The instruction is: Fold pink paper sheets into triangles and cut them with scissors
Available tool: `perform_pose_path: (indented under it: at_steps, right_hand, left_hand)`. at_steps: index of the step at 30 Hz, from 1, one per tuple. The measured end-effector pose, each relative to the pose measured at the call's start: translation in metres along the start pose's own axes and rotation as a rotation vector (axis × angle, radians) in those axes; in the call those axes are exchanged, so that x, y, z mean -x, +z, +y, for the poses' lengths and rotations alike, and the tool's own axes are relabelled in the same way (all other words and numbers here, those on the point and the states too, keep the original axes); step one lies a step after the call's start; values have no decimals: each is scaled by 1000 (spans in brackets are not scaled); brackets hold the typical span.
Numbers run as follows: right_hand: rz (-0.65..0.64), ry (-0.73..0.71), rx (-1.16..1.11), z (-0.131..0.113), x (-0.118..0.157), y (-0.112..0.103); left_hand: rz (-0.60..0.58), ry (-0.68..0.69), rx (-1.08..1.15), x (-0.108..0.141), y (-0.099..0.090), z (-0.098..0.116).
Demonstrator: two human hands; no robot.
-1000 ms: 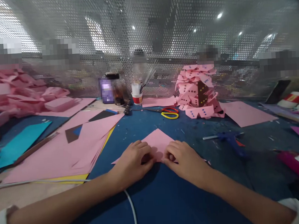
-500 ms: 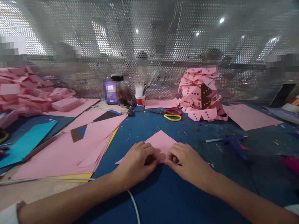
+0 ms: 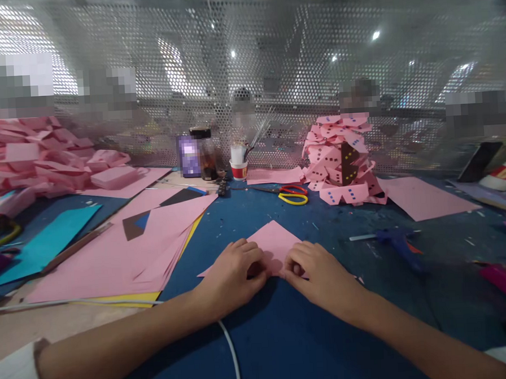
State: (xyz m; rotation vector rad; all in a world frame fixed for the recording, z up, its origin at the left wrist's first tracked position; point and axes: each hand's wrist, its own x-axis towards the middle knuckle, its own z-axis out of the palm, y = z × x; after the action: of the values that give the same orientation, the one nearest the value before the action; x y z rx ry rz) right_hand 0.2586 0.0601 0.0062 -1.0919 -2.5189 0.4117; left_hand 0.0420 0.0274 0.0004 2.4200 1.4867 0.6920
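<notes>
A pink sheet of paper [image 3: 274,237], folded to a triangle with its peak pointing away from me, lies on the blue table. My left hand [image 3: 239,272] is closed with thumb and fingers pinched at the near edge, left of the middle. Just right of the middle, my right hand [image 3: 315,271] pinches that same edge with curled fingers. A small gap separates the two hands. The paper's left corner shows past my left wrist, while most of its right side is hidden under my right hand.
Pink sheets [image 3: 112,253] are stacked at left, below a heap of folded pink paper [image 3: 43,158]. Yellow-and-red scissors [image 3: 293,195] lie ahead, near a dotted pink paper stack [image 3: 336,159]. A blue glue gun [image 3: 400,247] rests at right. A white cable [image 3: 232,349] crosses beneath my left forearm.
Both hands stay pinched on the paper's near edge, almost unmoved. The whole view has shifted very slightly.
</notes>
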Motion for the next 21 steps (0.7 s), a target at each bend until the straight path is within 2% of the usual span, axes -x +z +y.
perform_pose_path:
  at_steps: [21]
  right_hand:
    - [16, -7, -3, 1, 1, 1]
  left_hand:
    - [1, 5, -29, 0, 0, 0]
